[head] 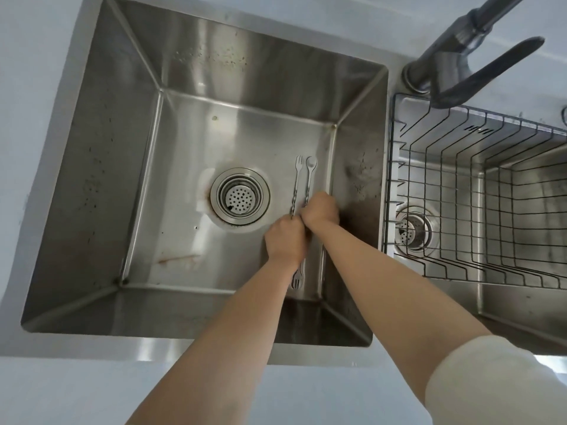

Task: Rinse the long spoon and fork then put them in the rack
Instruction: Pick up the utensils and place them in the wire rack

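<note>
While both fists close — left hand [285, 239] on fork [297, 182], right hand [320, 210] on spoon [310, 173].

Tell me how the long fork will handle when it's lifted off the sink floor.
Probably stiff and light: the long fork is thin metal with a twisted handle. Likely hard to pinch up, since it lies flat on the sink floor. The twist should aid grip; both hands meet at its middle.

The floor of the large stainless steel sink basin [184, 191] lies open across the left and centre of the frame, broken only by the round perforated drain strainer [239, 196]. At right, the black wire rack [478, 191] fills the smaller basin, open on top. The dark grey faucet [466, 69] overhangs the rack's upper left corner.
</note>
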Available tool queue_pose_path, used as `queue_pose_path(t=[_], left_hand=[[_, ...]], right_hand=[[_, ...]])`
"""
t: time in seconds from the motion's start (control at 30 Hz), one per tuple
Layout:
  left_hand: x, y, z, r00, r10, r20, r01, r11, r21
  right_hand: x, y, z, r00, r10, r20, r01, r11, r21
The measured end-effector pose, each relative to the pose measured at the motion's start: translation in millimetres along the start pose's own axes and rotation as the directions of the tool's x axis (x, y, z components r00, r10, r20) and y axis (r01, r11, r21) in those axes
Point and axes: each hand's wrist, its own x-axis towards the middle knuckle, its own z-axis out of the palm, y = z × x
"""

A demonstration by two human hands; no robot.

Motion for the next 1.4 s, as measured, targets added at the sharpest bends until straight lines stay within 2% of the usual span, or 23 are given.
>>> queue_pose_path(t=[0.27, 0.43, 0.63, 0.77, 0.87, 1.07, 1.2, 1.4], left_hand=[[2, 6, 0, 0.996, -0.057, 0.066, 0.056, 0.998, 0.021], [-1, 7, -1, 0.991, -0.101, 0.083, 0.104, 0.994, -0.033], [-15, 15, -26, 0.989, -0.132, 0.061, 0.141, 0.972, -0.186], [-27, 19, -57, 0.998, -0.058, 0.003, 0.056, 0.957, -0.286], [-38, 19, -82, 0.997, 0.025, -0.078, -0.048, 0.951, -0.304], [-58, 32, -131, 0.962, 0.158, -0.224, -0.235, 0.898, -0.372], [-70, 57, -155, 0.913, 0.316, -0.260, -0.380, 0.890, -0.253], [-82, 122, -158, 0.813, 0.527, -0.248, -0.554, 0.831, -0.050]], right_hand=[[6, -4, -1, 1.000, 0.020, 0.015, -0.020, 1.000, 0.016], [-1, -4, -8, 0.997, 0.031, 0.076, -0.033, 0.999, 0.029], [-25, -17, -32, 0.997, -0.019, 0.081, 0.012, 0.997, 0.079], [-49, -32, -63, 0.997, -0.070, 0.023, 0.066, 0.989, 0.135], [-70, -39, -88, 0.993, -0.112, -0.022, 0.114, 0.962, 0.247], [-113, -33, -134, 0.976, -0.156, -0.150, 0.214, 0.792, 0.572], [-137, -17, -160, 0.970, -0.134, -0.203, 0.241, 0.658, 0.713], [-146, 33, -207, 0.976, 0.004, -0.217, 0.196, 0.406, 0.893]])
